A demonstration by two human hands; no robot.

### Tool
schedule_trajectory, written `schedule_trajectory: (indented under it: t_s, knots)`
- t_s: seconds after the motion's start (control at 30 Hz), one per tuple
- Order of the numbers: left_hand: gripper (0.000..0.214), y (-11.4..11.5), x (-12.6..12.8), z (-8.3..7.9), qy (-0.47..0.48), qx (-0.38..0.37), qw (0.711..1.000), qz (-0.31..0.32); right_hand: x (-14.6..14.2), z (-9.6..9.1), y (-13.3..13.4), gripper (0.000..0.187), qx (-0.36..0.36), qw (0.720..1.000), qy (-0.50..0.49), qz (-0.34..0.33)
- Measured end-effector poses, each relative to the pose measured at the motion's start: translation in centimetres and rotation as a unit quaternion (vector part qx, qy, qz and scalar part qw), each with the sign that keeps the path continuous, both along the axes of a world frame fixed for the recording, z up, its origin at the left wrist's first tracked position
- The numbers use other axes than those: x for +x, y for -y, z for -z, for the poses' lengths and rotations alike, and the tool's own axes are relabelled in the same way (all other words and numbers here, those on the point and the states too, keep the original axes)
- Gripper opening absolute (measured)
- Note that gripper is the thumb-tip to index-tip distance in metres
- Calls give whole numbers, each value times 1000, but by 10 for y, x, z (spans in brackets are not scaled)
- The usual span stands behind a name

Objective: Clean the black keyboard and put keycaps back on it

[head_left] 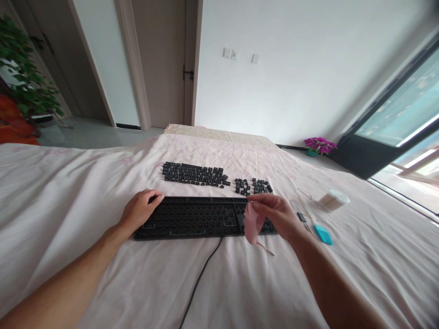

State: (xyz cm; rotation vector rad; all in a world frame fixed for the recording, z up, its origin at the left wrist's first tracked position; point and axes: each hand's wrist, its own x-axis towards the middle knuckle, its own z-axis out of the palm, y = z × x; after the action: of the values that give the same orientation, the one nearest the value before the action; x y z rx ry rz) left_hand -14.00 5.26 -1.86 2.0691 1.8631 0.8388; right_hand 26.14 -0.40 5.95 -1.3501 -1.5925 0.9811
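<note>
A black keyboard point(192, 219) with its keycaps off lies on the cloth-covered surface, its cable point(202, 274) running toward me. My left hand point(142, 208) grips the keyboard's far left corner, thumb on the top edge. Pinched in my right hand point(274, 212) is a pink cloth point(253, 224), which hangs over the keyboard's right part and hides some of it. The fingertips of that hand are at the far edge of the keyboard. A cotton swab point(266, 249) lies just below the cloth.
Loose black keycaps point(194, 174) lie in rows beyond the keyboard, with a smaller group point(259, 186) to their right. On the right are a clear tub of cotton swabs point(334, 201), a turquoise flat tool point(323, 234) and a small dark tool point(302, 217). The pale cloth point(113, 173) is wrinkled.
</note>
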Motion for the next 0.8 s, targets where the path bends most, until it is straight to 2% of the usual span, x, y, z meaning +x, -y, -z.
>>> schedule_trajectory:
  t_s: [0.07, 0.13, 0.27, 0.33, 0.4, 0.47, 0.53, 0.7, 0.8]
  knots:
    - [36, 0, 0, 1, 1, 1, 1000, 1, -7, 4, -3, 26, 53, 994, 94, 30]
    - [36, 0, -1, 1, 4, 3, 1000, 3, -16, 6, -2, 25, 76, 988, 127, 47]
    - [37, 1, -1, 1, 0, 3, 1000, 5, -34, 5, 2, 38, -11, 998, -42, 44]
    - [37, 1, 0, 0, -12, 4, 1000, 3, -38, 6, 1, 39, -8, 997, -61, 40]
    - [36, 2, 0, -1, -25, 7, 1000, 0, -38, 7, -2, 31, 41, 998, 36, 32]
    - [35, 3, 1, -2, -33, 9, 999, -3, -36, 8, -4, 27, 93, 983, 155, 22]
    - [35, 3, 1, -2, -35, 9, 999, -1, -32, 6, -3, 29, 104, 976, 191, 17]
    - [36, 0, -3, 4, -30, -1, 1000, 4, -4, -7, 11, 37, 24, 996, 35, 77]
    - [36, -5, -7, 10, -26, -16, 1000, 3, 34, -9, 17, 42, 46, 988, -15, 148]
